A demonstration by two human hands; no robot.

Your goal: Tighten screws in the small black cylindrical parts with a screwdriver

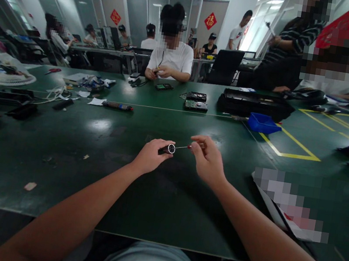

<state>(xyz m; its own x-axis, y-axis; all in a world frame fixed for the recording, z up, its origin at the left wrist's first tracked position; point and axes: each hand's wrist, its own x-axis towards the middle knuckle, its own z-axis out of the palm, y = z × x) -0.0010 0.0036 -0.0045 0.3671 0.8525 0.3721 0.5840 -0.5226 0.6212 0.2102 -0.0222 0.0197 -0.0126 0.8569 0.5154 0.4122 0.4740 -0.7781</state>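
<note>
Held above the green table (137,195), my left hand (153,156) is closed around a small dark cylinder (170,148) with a pale ring at its end. My right hand (207,158) pinches the red handle of a thin screwdriver (182,147). Its metal shaft points left, and its tip meets the ringed end of the cylinder; whether it sits in a screw is too small to tell. Part of the cylinder is hidden by my left fingers.
Ahead lie hard drives (196,105), a long black casing (254,103) and a blue bin (263,123). A dark pen-like tool (118,106) rests left of them. Near my right forearm is a flat object (287,210), partly blurred out. Across the table sits a person (170,59) in white.
</note>
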